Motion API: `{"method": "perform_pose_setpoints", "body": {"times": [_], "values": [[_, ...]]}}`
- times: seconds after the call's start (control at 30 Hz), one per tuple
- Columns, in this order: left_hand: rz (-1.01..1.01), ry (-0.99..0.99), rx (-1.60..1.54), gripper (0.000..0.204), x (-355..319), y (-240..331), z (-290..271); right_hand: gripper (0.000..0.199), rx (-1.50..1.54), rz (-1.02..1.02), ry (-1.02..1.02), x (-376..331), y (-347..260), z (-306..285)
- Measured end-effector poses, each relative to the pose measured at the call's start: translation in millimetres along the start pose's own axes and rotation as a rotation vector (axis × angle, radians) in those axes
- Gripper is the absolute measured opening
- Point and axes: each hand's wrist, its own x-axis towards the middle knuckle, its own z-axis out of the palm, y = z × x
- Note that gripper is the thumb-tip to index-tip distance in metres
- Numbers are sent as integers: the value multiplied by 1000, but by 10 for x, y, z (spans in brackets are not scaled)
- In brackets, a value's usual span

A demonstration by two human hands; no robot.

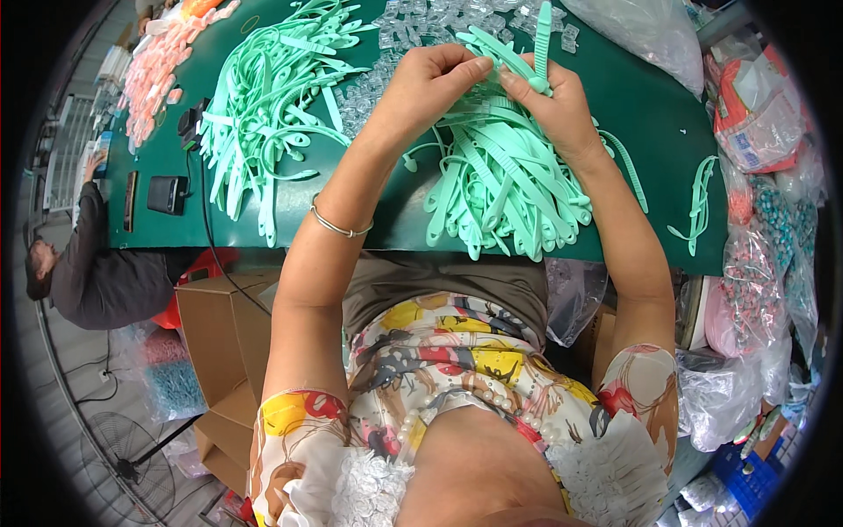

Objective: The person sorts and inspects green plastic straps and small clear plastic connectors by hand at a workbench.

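Observation:
Near the far middle of the table, my left hand and my right hand are close together, fingers pinched on a mint-green ridged strap. One end of the strap stands up beside my right thumb. What exactly lies between the fingertips is partly hidden. Below my hands is a loose heap of mint-green straps, hanging slightly over the near edge. Small clear plastic pieces lie scattered just beyond my left hand.
Another heap of mint-green straps lies left on the green table. Pink pieces lie farther left, near a black box with a cable. Two loose straps are at right. Plastic bags crowd the right side; another person is at left.

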Motion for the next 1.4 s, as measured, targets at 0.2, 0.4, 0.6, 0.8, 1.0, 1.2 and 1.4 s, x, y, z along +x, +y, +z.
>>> {"method": "perform_pose_setpoints", "body": {"times": [0.2, 0.4, 0.6, 0.8, 1.0, 1.2, 1.4], "values": [[29, 11, 190, 27, -30, 12, 68, 26, -100, -96, -44, 23, 80, -6], [-47, 9, -164, 28, -55, -36, 143, 23, -116, -191, -67, 27, 115, -55], [-53, 78, -250, 32, -94, -73, 35, 26, -82, -35, -42, -11, 39, -46], [-108, -12, -277, 27, -85, -47, -31, 28, -17, -24, -72, 28, 73, -36], [-133, -54, -226, 20, -40, -12, 21, 29, 85, 10, -120, 27, 45, -82], [-183, -66, -419, 19, -43, -47, 15, 27, 222, 44, -168, 50, 41, -106], [-163, -63, -350, 17, -24, -36, 43, 27, 170, 47, -160, 20, 2, -75]]}}
